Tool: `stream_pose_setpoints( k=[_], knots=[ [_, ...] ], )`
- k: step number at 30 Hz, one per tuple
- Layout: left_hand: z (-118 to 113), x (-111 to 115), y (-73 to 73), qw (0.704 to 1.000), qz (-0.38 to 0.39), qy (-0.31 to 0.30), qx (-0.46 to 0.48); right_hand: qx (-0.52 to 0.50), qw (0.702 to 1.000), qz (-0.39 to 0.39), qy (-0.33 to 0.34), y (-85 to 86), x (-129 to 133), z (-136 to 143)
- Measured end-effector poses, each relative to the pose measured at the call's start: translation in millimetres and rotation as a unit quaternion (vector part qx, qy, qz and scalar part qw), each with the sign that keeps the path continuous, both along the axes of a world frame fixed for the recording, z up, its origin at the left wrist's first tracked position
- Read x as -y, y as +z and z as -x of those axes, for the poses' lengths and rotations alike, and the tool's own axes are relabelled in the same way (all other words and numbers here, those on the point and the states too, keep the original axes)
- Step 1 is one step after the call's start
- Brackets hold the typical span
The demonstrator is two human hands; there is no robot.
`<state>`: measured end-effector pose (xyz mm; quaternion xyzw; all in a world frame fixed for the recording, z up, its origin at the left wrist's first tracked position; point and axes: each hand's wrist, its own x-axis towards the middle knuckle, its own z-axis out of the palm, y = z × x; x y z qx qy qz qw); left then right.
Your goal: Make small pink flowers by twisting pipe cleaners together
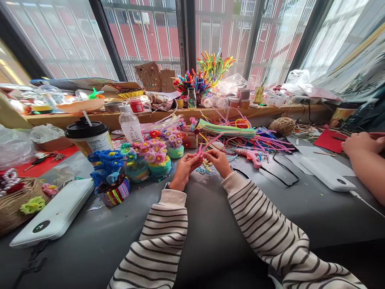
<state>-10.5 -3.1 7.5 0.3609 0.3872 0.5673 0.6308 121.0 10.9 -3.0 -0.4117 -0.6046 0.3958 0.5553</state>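
Over the middle of the grey table, my left hand [187, 167] is closed around pink pipe cleaners [212, 141], whose free ends stick up and to the right. My right hand [219, 161] pinches the same pink pipe cleaners close to the left hand's fingertips. The exact bend between the fingers is too small to make out. Just left of my hands stand small pots of pipe-cleaner flowers [155, 154], pink and yellow on top. A pink glue gun [254, 157] lies to the right, its black cord trailing.
A blue-flowered pot [111, 176], a lidded cup [88, 136] and a plastic bottle [130, 126] stand at left. White power banks [57, 210] lie on both sides. Bundled pipe cleaners [228, 129] and a twine ball [282, 125] sit behind. Another person's hand [362, 143] is at right.
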Motion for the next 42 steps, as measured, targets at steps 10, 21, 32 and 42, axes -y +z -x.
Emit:
stream_pose_setpoints(
  k=[10,21,32,42],
  knots=[
    [0.6,0.8,3.0,0.999,0.038,-0.019,0.020,0.141,0.978,-0.152,-0.027,3.0,0.3,-6.6],
    [1.4,1.1,1.2,0.999,0.034,-0.025,0.025,0.335,0.864,-0.360,-0.109,2.8,2.6,-8.7],
    [0.3,1.2,-1.3,1.000,0.012,0.003,0.002,0.382,0.840,-0.369,-0.114,2.8,2.7,-9.4],
    [-2.3,0.6,-3.4,0.996,-0.053,0.044,-0.052,0.337,0.887,-0.297,-0.104,0.8,3.4,-5.2]
  ],
)
